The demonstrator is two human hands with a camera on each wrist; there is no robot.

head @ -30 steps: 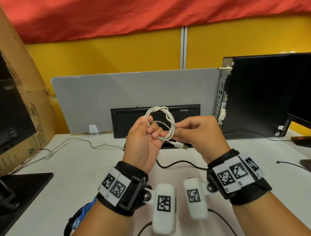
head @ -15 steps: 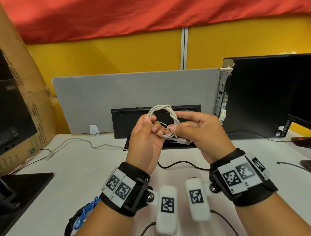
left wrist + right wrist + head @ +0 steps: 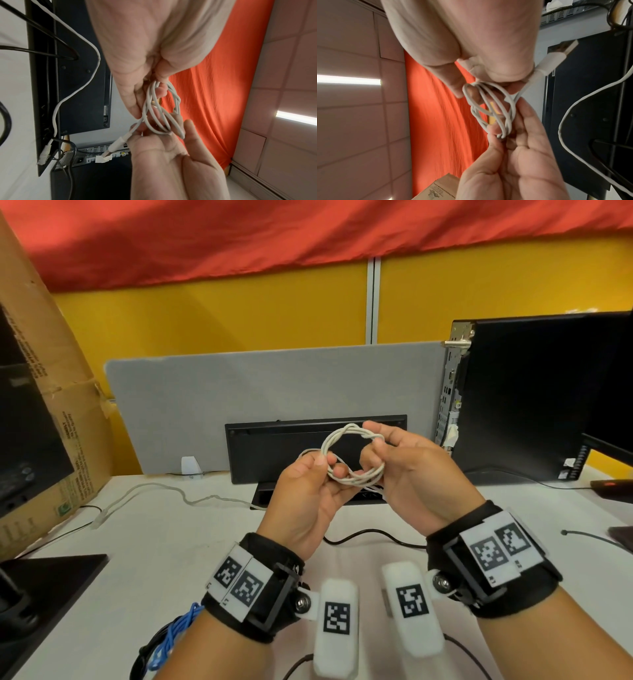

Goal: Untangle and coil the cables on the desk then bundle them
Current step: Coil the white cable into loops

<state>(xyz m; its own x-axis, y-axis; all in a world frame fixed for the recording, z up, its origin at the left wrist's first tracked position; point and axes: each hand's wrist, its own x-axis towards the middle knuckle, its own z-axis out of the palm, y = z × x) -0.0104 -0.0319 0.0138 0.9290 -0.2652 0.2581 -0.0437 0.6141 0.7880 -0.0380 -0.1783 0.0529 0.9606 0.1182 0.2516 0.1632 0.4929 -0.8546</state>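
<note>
A thin white USB cable (image 3: pixel 342 437) is wound into a small coil of several loops, held in the air above the desk (image 3: pixel 144 546). My left hand (image 3: pixel 325 469) pinches the coil's left side with thumb and fingers. My right hand (image 3: pixel 374 445) grips its right side, fingers curled through the loop. In the left wrist view the white cable (image 3: pixel 161 108) runs between both hands, with its USB plug (image 3: pixel 116 144) hanging out below. The right wrist view shows the plug (image 3: pixel 563 51) sticking out past my right hand (image 3: pixel 488 75).
On the desk lie a pale network cable (image 3: pixel 154 491), a black cable (image 3: pixel 370 534), a blue and black cable bundle (image 3: pixel 174 635) and a black tie (image 3: pixel 589 537). A keyboard (image 3: pixel 274 446) leans behind; a computer tower (image 3: pixel 534 398) stands right, a cardboard box (image 3: pixel 44 405) left.
My right hand's fingers have shifted from the coil's lower right to its upper right and hooked through the loop. The coil has turned flatter toward me; my left thumb now presses its left side.
</note>
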